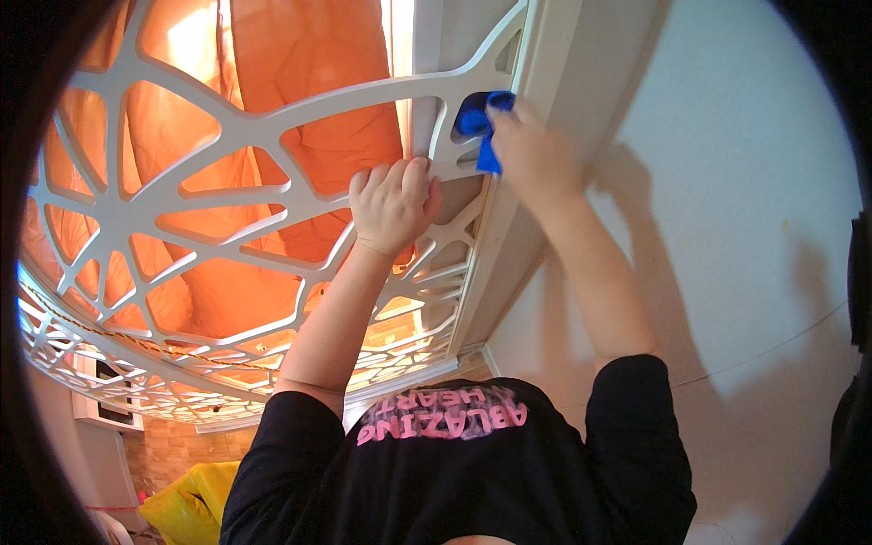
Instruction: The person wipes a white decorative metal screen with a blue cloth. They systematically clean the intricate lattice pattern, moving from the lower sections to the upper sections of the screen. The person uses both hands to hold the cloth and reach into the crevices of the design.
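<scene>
A white openwork lattice screen [262,129] spans the left and middle of the view, its right edge set against a pale frame post [538,75]. My left hand [392,204] has its fingers curled over one of the lattice bars. Further right and higher, my right hand [538,153] is blurred and grips a blue cloth [489,153]. Part of that cloth lies in an opening of the lattice beside the post. My right fingertips are partly hidden by the cloth.
An orange curtain [320,54] hangs behind the lattice. At the right stands a pale wall [736,170] with arm shadows on it. A twisted cord [157,347] runs along the lattice at lower left. Below are a wooden floor [184,446] and a yellow plastic-looking item [184,501].
</scene>
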A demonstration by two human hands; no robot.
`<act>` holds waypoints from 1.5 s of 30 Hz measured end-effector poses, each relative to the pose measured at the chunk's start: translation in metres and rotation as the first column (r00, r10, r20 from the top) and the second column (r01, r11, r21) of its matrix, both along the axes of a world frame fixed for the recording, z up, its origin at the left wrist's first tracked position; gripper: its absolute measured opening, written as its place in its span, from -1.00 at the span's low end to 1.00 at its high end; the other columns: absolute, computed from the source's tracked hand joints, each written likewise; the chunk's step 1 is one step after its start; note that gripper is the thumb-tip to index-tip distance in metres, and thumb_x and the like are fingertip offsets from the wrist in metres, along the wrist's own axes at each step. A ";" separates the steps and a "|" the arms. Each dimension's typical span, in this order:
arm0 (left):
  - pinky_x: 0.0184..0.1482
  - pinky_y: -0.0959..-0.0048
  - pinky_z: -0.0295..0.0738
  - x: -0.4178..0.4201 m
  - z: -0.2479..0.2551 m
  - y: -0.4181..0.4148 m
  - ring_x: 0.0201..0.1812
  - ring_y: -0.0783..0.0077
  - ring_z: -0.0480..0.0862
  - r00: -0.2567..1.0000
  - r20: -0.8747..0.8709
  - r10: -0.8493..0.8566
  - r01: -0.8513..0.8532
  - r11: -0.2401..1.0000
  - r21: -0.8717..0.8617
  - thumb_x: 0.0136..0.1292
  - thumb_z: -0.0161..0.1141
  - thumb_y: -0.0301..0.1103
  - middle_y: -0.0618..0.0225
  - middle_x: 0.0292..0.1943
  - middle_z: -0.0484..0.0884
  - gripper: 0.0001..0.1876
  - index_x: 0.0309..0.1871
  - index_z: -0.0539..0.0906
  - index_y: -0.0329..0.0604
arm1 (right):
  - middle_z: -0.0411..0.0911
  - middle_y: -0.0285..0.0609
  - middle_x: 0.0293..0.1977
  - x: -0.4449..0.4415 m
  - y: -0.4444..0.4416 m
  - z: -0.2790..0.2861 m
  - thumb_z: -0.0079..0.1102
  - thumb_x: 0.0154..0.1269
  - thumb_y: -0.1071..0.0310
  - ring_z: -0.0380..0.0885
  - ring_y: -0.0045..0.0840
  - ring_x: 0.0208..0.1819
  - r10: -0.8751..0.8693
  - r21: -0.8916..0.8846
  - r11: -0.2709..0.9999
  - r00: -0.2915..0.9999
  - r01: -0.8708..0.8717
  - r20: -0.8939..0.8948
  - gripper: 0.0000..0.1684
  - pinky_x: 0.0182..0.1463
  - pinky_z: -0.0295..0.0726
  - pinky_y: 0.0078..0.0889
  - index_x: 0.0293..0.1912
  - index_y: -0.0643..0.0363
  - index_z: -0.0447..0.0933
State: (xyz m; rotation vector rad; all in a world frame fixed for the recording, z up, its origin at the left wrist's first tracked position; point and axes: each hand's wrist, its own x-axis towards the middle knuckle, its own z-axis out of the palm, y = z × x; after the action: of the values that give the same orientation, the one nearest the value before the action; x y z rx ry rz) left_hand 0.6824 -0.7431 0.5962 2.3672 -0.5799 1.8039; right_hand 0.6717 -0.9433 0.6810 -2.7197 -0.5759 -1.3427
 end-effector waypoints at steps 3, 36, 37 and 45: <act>-0.21 0.33 0.26 0.001 0.000 -0.001 -0.43 0.44 0.55 1.000 0.011 -0.007 0.007 1.000 -0.004 0.14 0.35 -0.16 0.54 -0.49 0.59 -0.79 -0.20 0.65 0.05 | 0.61 -0.14 -0.27 -0.003 -0.009 0.014 0.13 0.42 0.26 0.71 -0.20 -0.35 -0.012 -0.092 0.995 0.991 0.025 0.136 -0.76 -0.30 0.70 -0.17 -0.01 0.07 0.63; -0.29 0.32 0.28 0.007 -0.002 -0.001 -0.45 0.41 0.51 0.999 0.036 -0.040 0.041 0.999 -0.018 0.06 0.33 -0.20 0.55 -0.49 0.52 -0.78 -0.24 0.60 0.05 | 0.54 -0.27 -0.24 0.009 -0.001 -0.075 0.37 0.23 0.36 0.61 -0.32 -0.34 0.069 0.263 0.952 0.950 -0.154 0.306 -0.85 -0.33 0.63 -0.26 -0.18 0.01 0.65; -0.29 0.32 0.28 0.007 -0.003 0.000 -0.45 0.41 0.51 0.999 0.031 -0.042 0.042 0.999 -0.016 0.06 0.33 -0.19 0.55 -0.49 0.52 -0.78 -0.24 0.60 0.05 | 0.53 -0.26 -0.25 0.011 0.000 -0.079 0.37 0.24 0.34 0.62 -0.30 -0.34 0.063 0.260 0.956 0.962 -0.134 0.264 -0.85 -0.32 0.64 -0.26 -0.17 0.02 0.65; -0.25 0.34 0.25 0.002 -0.002 0.001 -0.45 0.46 0.53 1.000 0.006 -0.023 0.023 1.000 0.003 0.11 0.35 -0.16 0.58 -0.51 0.56 -0.76 -0.18 0.65 0.05 | 0.57 -0.03 -0.32 -0.004 0.017 -0.078 0.19 0.36 0.28 0.68 -0.06 -0.25 -0.028 0.244 0.968 0.991 0.060 -0.130 -0.75 -0.26 0.68 -0.04 -0.05 0.18 0.60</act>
State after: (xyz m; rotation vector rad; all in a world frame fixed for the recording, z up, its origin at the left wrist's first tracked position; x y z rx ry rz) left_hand 0.6849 -0.7422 0.5946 2.3482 -0.6088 1.8027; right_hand 0.6680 -0.9263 0.6026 -2.6016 -0.3153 -1.1531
